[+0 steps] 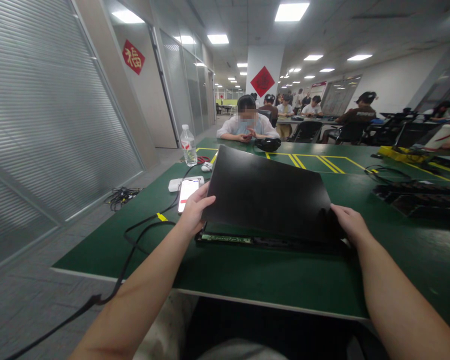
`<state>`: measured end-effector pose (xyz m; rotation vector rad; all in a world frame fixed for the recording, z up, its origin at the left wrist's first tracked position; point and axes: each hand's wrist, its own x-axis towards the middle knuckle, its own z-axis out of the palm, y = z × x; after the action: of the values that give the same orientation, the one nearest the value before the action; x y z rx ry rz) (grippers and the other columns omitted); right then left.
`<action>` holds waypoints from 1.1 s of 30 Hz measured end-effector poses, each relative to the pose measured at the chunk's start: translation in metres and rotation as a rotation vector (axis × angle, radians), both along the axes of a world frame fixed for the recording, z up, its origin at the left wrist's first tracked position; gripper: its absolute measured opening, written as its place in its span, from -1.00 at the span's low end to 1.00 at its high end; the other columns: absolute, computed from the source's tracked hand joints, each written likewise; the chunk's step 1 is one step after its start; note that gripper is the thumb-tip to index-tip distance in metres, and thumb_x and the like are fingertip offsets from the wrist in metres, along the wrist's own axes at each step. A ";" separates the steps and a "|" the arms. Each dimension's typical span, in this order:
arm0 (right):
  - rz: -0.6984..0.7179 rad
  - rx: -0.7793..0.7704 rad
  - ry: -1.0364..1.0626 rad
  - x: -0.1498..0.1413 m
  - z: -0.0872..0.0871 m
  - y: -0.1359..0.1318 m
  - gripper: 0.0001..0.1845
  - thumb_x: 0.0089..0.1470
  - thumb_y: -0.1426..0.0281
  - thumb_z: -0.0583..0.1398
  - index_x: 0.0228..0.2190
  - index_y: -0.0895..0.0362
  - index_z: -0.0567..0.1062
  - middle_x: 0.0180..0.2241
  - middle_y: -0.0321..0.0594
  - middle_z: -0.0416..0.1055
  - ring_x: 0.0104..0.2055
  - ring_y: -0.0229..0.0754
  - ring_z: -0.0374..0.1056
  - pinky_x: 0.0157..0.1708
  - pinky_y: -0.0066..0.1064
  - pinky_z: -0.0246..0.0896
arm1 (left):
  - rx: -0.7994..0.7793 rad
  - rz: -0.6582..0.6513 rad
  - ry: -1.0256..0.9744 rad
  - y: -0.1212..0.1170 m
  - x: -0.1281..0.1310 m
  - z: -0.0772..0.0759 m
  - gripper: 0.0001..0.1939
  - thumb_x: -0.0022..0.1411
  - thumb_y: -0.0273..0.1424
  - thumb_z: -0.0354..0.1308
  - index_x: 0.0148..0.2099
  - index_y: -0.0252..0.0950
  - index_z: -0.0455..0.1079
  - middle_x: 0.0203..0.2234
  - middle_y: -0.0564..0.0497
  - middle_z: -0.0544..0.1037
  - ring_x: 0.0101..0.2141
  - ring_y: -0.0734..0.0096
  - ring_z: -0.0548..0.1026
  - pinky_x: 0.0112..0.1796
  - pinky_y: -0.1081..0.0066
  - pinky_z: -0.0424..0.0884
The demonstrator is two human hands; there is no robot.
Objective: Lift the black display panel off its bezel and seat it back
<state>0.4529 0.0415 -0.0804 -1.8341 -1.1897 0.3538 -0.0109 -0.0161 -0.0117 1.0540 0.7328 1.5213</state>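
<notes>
A flat black display panel (268,192) is held tilted over the green table, its far left corner raised highest. My left hand (197,207) grips its left edge, thumb on the front face and the other fingers hidden behind. At the right edge, my right hand (348,222) is closed on the panel, with most fingers out of sight behind it. Under the panel's near edge lies a dark frame with a green circuit board strip (227,239) showing at its left. Whether the panel touches this frame I cannot tell.
A phone (188,194), a white power strip (174,185), a water bottle (188,146) and black cables (135,242) lie left on the green table (135,262). Across sits a person (247,125) behind a black object (268,145). Dark panels (420,197) are stacked at right.
</notes>
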 end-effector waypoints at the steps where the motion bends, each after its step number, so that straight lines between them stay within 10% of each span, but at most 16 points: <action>1: -0.047 0.020 0.113 -0.002 0.003 -0.002 -0.71 -0.02 0.15 0.30 -0.36 0.09 0.66 -0.27 -0.06 0.64 -0.09 0.12 0.55 -0.08 -0.16 0.47 | -0.006 0.008 -0.005 0.001 -0.001 0.000 -0.34 -0.08 -0.38 0.50 0.14 -0.21 0.62 0.04 -0.10 0.70 0.14 -0.11 0.57 0.10 0.10 0.52; 9: 0.130 0.193 0.881 -0.018 0.042 -0.029 -0.76 0.01 0.26 0.24 -0.28 0.09 0.59 -0.37 -0.12 0.59 -0.21 0.08 0.57 -0.12 -0.12 0.52 | -0.017 0.048 -0.059 0.002 -0.003 0.004 -0.42 -0.07 -0.34 0.41 0.07 -0.30 0.63 0.00 -0.14 0.71 0.11 -0.13 0.59 0.07 0.13 0.51; 16: 0.263 0.082 0.676 -0.009 0.047 -0.035 -0.50 0.11 -0.08 0.06 -0.40 0.06 0.53 -0.30 0.07 0.56 -0.04 0.29 0.51 -0.01 0.05 0.41 | -0.061 0.015 -0.063 0.006 0.002 -0.001 -0.50 -0.09 -0.32 0.40 -0.04 -0.36 0.67 -0.12 -0.16 0.74 0.02 -0.13 0.63 0.00 0.14 0.52; 33: 0.078 0.275 0.874 0.015 0.037 -0.025 -0.85 -0.19 0.30 0.19 -0.48 0.04 0.51 -0.33 -0.03 0.55 -0.01 0.19 0.51 0.04 -0.06 0.41 | -0.257 -0.019 0.243 0.026 -0.007 -0.035 -0.58 0.10 -0.07 0.42 -0.15 -0.30 0.67 -0.25 -0.13 0.73 -0.15 0.05 0.64 -0.17 0.28 0.46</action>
<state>0.4683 0.0161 -0.0432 -1.1735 -0.6448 0.8783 -0.0178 0.0098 -0.0464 1.0553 1.0548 1.2550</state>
